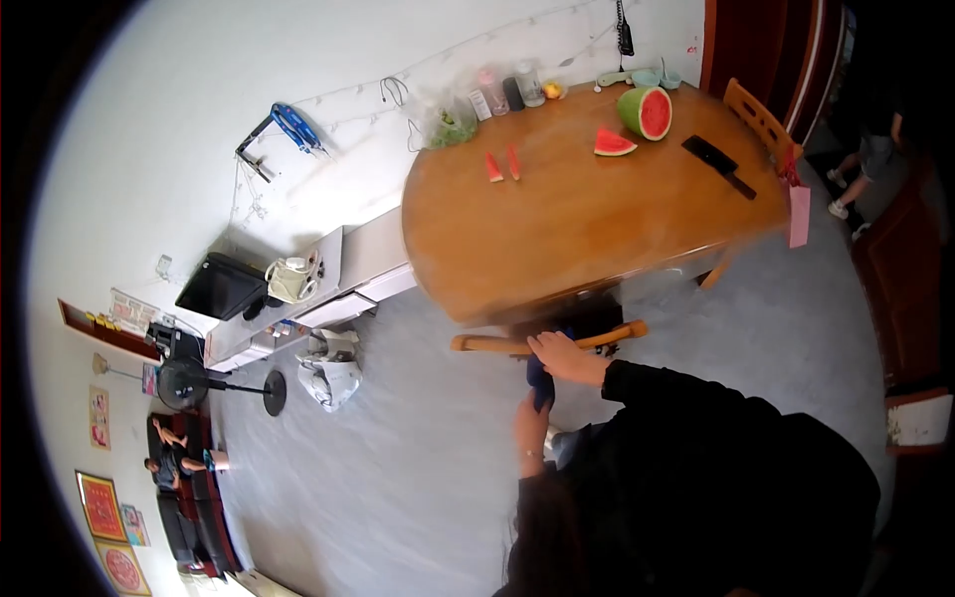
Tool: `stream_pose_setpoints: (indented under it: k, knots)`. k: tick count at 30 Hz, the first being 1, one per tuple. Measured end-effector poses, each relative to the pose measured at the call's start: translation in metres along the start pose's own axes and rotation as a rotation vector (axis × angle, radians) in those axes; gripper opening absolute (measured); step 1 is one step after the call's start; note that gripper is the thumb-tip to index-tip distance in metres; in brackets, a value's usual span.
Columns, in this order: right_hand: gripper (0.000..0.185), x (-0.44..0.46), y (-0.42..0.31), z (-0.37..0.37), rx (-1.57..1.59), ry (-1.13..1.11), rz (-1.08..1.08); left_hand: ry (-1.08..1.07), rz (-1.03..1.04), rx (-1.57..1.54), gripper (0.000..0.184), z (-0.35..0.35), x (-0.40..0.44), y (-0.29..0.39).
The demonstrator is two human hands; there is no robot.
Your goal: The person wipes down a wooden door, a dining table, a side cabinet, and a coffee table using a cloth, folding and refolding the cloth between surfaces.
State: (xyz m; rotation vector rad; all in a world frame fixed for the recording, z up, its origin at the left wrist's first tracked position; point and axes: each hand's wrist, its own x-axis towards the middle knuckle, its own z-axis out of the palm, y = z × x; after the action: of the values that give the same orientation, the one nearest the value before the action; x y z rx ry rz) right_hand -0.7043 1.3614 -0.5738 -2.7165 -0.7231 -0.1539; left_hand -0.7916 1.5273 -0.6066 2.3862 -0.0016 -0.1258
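A dark blue cloth-like item (539, 380) hangs at the backrest of a wooden chair (487, 344). My left hand (531, 430) is closed around its lower end. Higher up, my right hand (569, 358) lies over the item beside the chair's top rail, its fingers bent; whether it also touches the rail, I cannot tell. Beyond the chair stands a wooden table (537, 239). It carries a cut watermelon half (647, 112), a watermelon wedge (615, 144), two thin watermelon pieces (494, 167) and a black cleaver (716, 163).
Bottles (494, 92) and a plastic bag of greens (448, 124) line the table's wall side. White bags (330, 370) and a standing fan (189, 383) are on the floor at left. One person (171, 463) sits on a sofa; another (875, 149) is at the far right.
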Motion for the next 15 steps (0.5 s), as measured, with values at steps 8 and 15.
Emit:
stream_pose_setpoints:
  k: [8,15]
  knots:
    - [0.054,-0.097,0.085,-0.038,-0.069,-0.078,0.023,-0.393,0.074,0.098,0.039,0.076,-0.013,0.118]
    - [0.064,-0.109,0.098,-0.030,-0.136,-0.053,0.008,-0.329,-0.007,0.105,0.040,0.088,-0.029,0.139]
